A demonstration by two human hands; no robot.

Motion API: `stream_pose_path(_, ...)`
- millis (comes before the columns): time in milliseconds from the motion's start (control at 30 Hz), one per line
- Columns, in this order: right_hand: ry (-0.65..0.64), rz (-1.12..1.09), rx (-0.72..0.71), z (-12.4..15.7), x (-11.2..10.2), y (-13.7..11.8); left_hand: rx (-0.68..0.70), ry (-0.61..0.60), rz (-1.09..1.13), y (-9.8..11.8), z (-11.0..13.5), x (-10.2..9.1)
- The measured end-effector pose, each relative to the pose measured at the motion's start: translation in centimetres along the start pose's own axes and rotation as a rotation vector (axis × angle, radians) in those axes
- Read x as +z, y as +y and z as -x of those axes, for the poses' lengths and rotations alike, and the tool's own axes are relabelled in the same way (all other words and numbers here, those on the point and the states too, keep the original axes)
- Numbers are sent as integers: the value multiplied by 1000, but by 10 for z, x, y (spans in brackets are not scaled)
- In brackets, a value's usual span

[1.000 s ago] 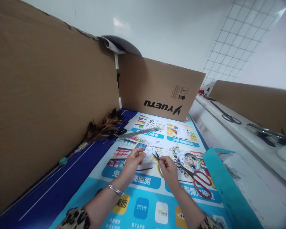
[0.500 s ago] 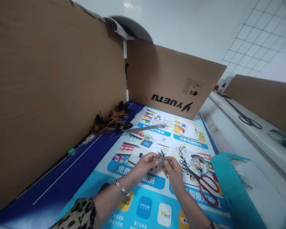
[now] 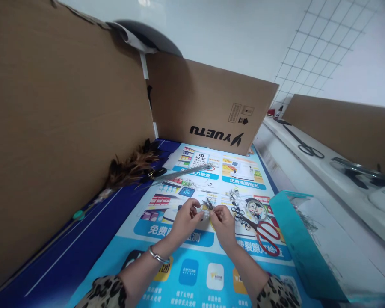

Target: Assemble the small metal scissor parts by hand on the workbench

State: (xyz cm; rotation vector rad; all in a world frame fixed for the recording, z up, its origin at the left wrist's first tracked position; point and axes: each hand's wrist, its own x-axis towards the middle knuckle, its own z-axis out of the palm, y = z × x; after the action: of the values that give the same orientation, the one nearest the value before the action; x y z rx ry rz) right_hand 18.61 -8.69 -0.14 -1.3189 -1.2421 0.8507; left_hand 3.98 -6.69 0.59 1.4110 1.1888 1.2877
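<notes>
Blue counter (image 3: pixel 93 244). Right grip (image 3: pixel 223 220): closed on pliers (image 3: pixel 208 204). Ten o'clock therefrom, wire (image 3: pixel 205 212): likely light, springy; pinch edges. Left grip (image 3: pixel 186 218): hold unclear.

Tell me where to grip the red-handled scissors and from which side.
Take the red-handled scissors by the red handle loops, probably from the near right, beside the turquoise box: the loops splay that way, while the blades point away leftward among small dark ring-like pieces.
</notes>
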Motion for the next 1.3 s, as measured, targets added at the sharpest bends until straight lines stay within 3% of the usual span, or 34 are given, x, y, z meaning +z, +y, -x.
stream_pose_path(167, -50, 12, -16, 3, -1, -5, 159, -40, -164, 2, 3, 0)
stream_pose_path(500, -93, 74, -65, 1, -1, -1, 141, -118, -180, -3, -2, 1)
stream_pose_path(833, -125, 115, -78, 0, -2, 2, 144, -152, -391, -13, -2, -2)
stream_pose_path(1033, -149, 28, -20, -2, -1, 4, 60, -163, -297, -12, -5, -5)
stream_pose_path(1300, -170, -170, 102, -6, -3, 9, -75, -230, 1, -6, -6, -8)
